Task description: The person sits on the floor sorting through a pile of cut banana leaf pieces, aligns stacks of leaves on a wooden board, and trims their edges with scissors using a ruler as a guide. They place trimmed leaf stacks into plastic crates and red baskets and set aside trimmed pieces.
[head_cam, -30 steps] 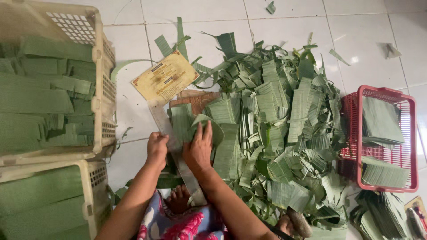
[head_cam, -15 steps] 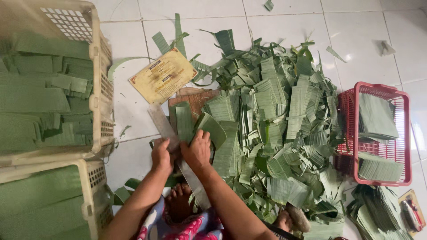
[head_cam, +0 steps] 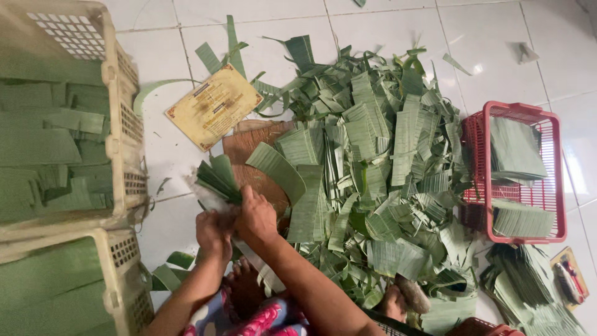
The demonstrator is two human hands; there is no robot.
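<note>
Both hands meet low in the head view, at about seven o'clock from the middle of the scene. The left hand (head_cam: 213,229) and the right hand (head_cam: 256,214) close together on a small fanned bundle of cut green banana-leaf strips (head_cam: 219,178), whose tips splay up and away toward eleven o'clock; the fingers of both hands are curled tight around the bundle's lower end, though the fingertips themselves are hidden under the knuckles. The bundle hangs just above a brown wooden cutting board (head_cam: 258,146) lying on the white tiled floor (head_cam: 373,25). At two to four o'clock from the hands spreads a big loose heap of green leaf pieces and trimmings (head_cam: 379,162). Beyond it, at three o'clock, stands a red plastic lattice basket (head_cam: 556,186) holding flat folded leaf sheets. At nine and ten o'clock two cream plastic crates (head_cam: 121,124) sit one before the other, stacked full of leaf. A yellow printed card (head_cam: 214,106) lies on the floor at twelve o'clock from the hands. The step in hand appears to be gathering and squaring a handful of strips into one stack. I judge the next move calls for a firm two-handed grip that keeps the ends aligned, and a spot for the bundle.
</note>
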